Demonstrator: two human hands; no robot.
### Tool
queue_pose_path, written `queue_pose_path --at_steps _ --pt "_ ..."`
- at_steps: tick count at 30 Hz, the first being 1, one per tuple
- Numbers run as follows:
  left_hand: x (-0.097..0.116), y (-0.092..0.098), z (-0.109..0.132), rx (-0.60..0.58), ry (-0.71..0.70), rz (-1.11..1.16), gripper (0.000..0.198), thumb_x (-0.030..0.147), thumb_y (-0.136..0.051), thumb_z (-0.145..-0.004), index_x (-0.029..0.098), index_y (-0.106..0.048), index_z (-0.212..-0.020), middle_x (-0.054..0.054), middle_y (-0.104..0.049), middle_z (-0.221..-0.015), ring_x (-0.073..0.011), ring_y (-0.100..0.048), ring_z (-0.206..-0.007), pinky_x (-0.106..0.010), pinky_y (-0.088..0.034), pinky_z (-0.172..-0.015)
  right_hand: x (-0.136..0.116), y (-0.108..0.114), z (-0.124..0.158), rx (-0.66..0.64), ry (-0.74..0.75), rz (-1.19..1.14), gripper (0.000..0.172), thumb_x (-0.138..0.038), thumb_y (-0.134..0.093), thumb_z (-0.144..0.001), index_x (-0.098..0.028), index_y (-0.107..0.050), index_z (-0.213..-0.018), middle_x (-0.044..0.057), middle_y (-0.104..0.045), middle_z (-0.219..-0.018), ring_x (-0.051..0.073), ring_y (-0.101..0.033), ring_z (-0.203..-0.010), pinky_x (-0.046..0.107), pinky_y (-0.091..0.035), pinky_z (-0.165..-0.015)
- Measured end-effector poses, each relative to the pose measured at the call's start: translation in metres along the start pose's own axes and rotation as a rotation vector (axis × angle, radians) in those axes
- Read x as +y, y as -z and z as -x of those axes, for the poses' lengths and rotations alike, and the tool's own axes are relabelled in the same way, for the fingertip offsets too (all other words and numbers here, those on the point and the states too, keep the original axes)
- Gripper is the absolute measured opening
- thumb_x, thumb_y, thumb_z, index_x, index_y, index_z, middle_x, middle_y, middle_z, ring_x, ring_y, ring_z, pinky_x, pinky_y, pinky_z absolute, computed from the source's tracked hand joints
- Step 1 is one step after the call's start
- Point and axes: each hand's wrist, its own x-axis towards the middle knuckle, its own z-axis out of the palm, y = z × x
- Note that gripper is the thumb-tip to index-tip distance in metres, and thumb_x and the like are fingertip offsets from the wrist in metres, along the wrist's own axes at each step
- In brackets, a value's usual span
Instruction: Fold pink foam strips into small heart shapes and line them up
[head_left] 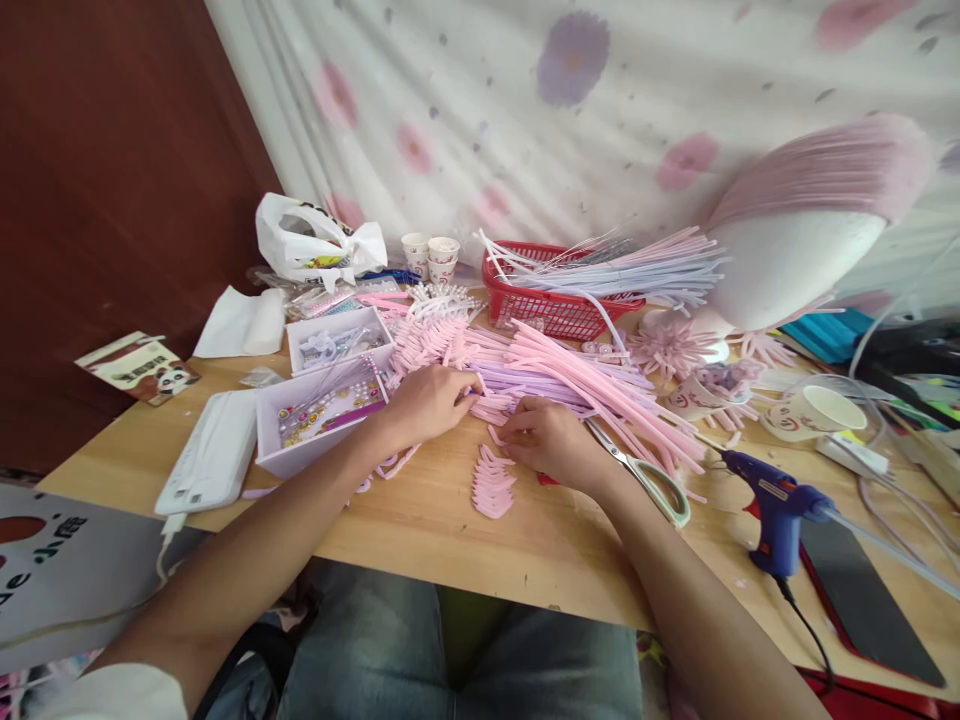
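My left hand [433,402] reaches to the pile of short bent pink pipe cleaner pieces [427,345], its fingers pinched together at the pile's right side. What sits in that pinch is too small to make out. Close by, my right hand [551,442] has curled fingers, with a pink pipe cleaner piece [495,436] at their tips. Just below it on the table lies a neat row of folded pink pieces [493,482]. Long pink pipe cleaners [600,375] and purple ones [551,372] spread behind my hands. Scissors [649,478] lie beside my right wrist.
A red basket [555,312] of pipe cleaners stands at the back. White boxes [274,445] with beads and a power strip [210,450] are at left. To the right are a blue glue gun [784,500], a dark phone [866,590], paper cups [806,412] and a large pink-topped white form [795,250].
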Motion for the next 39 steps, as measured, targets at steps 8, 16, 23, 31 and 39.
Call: queue_pose_path --at_steps 8,16,23,31,39 --pt "-0.003 -0.008 0.000 0.277 0.029 -0.035 0.026 0.014 -0.045 -0.092 0.015 -0.069 -0.102 -0.009 -0.070 -0.096 -0.0213 -0.065 -0.089 -0.032 -0.049 -0.082 -0.011 0.006 0.002 -0.122 0.088 -0.048 0.017 -0.015 -0.066 -0.083 -0.023 -0.080 -0.078 0.002 -0.067 -0.075 0.014 -0.057 -0.068 0.026 -0.035 -0.061" --pt "-0.007 -0.016 -0.002 0.171 0.044 -0.088 0.020 0.023 -0.058 -0.090 0.015 -0.070 -0.104 -0.010 -0.071 -0.098 -0.0238 -0.065 -0.093 -0.034 -0.050 -0.085 -0.011 0.019 0.001 0.065 -0.058 -0.153 0.018 -0.013 -0.062 -0.082 -0.019 -0.079 -0.082 0.003 -0.073 -0.078 0.015 -0.060 -0.068 0.026 -0.042 -0.065" --pt "-0.012 -0.016 -0.001 0.157 0.023 -0.110 0.020 0.022 -0.055 -0.094 0.018 -0.074 -0.095 -0.008 -0.074 -0.093 -0.0209 -0.067 -0.089 -0.031 -0.049 -0.080 -0.008 0.014 -0.002 0.294 -0.080 -0.062 0.014 -0.018 -0.060 -0.085 -0.018 -0.074 -0.082 0.005 -0.073 -0.080 0.018 -0.061 -0.070 0.030 -0.045 -0.067" --pt "0.000 -0.005 0.004 0.402 -0.069 -0.124 0.021 0.021 -0.052 -0.097 0.015 -0.072 -0.094 -0.008 -0.073 -0.089 -0.0205 -0.065 -0.087 -0.030 -0.048 -0.078 -0.008 0.013 -0.002 0.535 -0.012 -0.071 0.034 -0.021 -0.063 -0.085 -0.020 -0.066 -0.119 0.011 -0.066 -0.112 0.024 -0.064 -0.097 0.038 -0.053 -0.084" --pt "0.011 -0.013 0.005 0.319 0.014 0.379 0.019 0.032 -0.063 -0.092 0.019 -0.076 -0.089 -0.004 -0.077 -0.086 -0.0158 -0.066 -0.073 -0.027 -0.050 -0.071 -0.014 0.008 0.000 0.524 0.055 -0.156 0.032 -0.025 -0.064 -0.089 -0.023 -0.064 -0.121 0.010 -0.069 -0.120 0.024 -0.066 -0.105 0.040 -0.054 -0.089"
